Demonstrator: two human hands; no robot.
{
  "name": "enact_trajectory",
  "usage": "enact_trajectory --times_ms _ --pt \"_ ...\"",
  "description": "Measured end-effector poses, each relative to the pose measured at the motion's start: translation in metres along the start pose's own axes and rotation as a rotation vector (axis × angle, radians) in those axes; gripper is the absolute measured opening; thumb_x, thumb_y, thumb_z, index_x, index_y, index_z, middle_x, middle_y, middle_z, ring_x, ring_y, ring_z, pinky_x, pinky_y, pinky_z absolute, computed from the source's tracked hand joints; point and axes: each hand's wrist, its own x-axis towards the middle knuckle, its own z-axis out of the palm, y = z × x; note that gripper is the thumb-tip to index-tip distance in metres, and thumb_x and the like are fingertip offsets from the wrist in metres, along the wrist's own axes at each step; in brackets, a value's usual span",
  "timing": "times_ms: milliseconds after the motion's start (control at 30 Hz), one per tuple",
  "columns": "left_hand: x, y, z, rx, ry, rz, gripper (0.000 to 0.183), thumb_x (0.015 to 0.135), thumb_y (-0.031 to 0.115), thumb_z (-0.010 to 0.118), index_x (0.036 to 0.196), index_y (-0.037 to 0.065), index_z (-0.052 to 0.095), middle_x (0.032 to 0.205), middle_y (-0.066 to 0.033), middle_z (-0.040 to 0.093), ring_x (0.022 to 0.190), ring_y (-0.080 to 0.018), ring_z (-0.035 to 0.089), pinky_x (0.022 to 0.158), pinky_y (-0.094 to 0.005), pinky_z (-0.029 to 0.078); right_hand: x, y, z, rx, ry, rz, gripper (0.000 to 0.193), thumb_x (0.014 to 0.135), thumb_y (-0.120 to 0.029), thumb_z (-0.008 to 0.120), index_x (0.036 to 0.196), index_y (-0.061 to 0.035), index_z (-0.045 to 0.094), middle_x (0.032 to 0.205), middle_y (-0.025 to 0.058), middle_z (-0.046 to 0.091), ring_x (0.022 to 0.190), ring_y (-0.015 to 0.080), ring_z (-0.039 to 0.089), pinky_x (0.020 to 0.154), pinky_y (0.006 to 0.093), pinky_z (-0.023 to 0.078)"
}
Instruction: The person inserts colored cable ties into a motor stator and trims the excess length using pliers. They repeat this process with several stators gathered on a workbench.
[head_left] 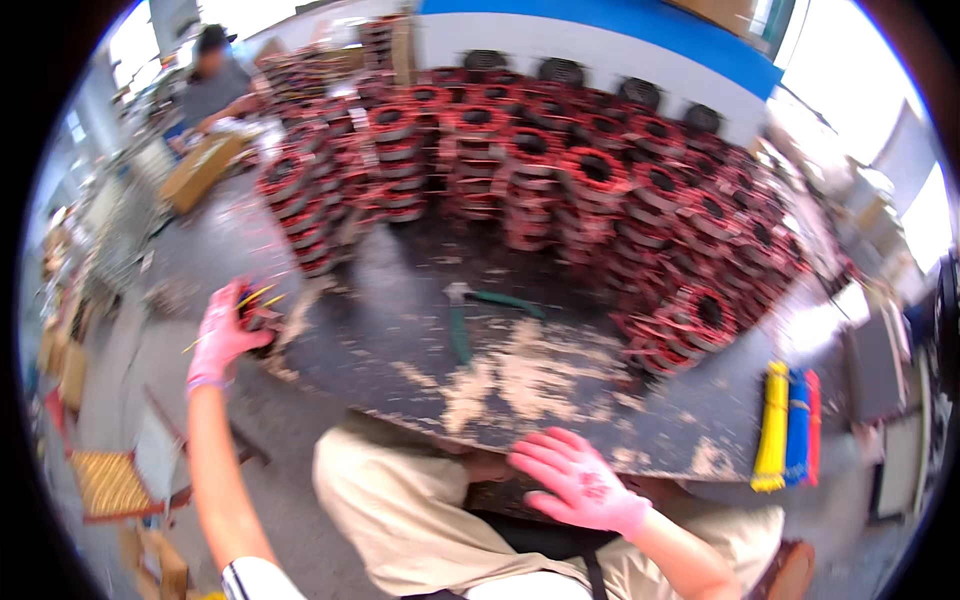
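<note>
My left hand (222,338), in a pink glove, is stretched out to the left edge of the dark bench (390,290). Its fingers are wrapped round a motor stator (258,318) with yellow and reddish leads sticking out; the glove hides part of it. My right hand (580,482), gloved too, is near the bench's front edge above my lap, fingers extended and holding nothing. Between the hands and farther back, green-handled pliers (458,325) lie spread on the worn bench top.
Tall stacks of red-wound stators (530,180) line the back and right of the bench. Bundles of yellow (771,425), blue and red tubing lie at the front right. A cardboard box (203,172) and another person (215,85) are at the far left. A chair (110,480) stands lower left.
</note>
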Motion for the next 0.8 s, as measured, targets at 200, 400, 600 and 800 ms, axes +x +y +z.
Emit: enact_trajectory --times_ms 200,400,600,800 --pt "-0.005 0.018 0.014 0.015 0.333 0.172 0.112 0.065 0.018 0.086 0.159 0.005 0.028 0.157 -0.0232 0.036 0.142 -0.0413 0.040 0.118 -0.0465 0.035 0.001 0.093 -0.020 -0.210 0.119 0.130 0.063 0.095 -0.039 0.061 0.146 -0.0040 0.047 0.153 0.0200 0.046 0.142 0.0382 0.042 0.121 0.0529 0.028" --pt "-0.065 0.142 0.013 -0.074 0.271 0.349 0.109 0.069 0.013 0.085 0.160 0.005 0.026 0.161 -0.0176 0.031 0.147 -0.0369 0.035 0.122 -0.0461 0.032 -0.012 0.065 -0.051 -0.066 0.244 -0.027 0.044 0.094 -0.026 0.067 0.132 -0.0051 0.060 0.136 0.0164 0.062 0.131 0.0349 0.055 0.114 0.0487 0.041" --pt "-0.124 0.237 0.041 -0.371 0.076 0.503 0.089 0.078 0.036 0.085 0.149 0.001 0.045 0.152 -0.0179 0.043 0.141 -0.0365 0.043 0.118 -0.0468 0.036 -0.066 0.065 -0.137 -0.650 0.623 0.379 0.060 0.079 -0.021 0.077 0.135 -0.0096 0.060 0.147 0.0127 0.050 0.140 0.0361 0.041 0.116 0.0513 0.034" --pt "-0.145 0.360 0.068 -0.394 -0.034 0.905 0.074 0.078 0.027 0.085 0.141 0.003 0.055 0.143 -0.0166 0.052 0.135 -0.0375 0.049 0.113 -0.0480 0.041 -0.077 0.125 -0.158 -0.670 0.440 0.376 0.047 0.076 -0.022 0.080 0.120 -0.0130 0.066 0.142 0.0045 0.054 0.138 0.0321 0.043 0.114 0.0501 0.037"
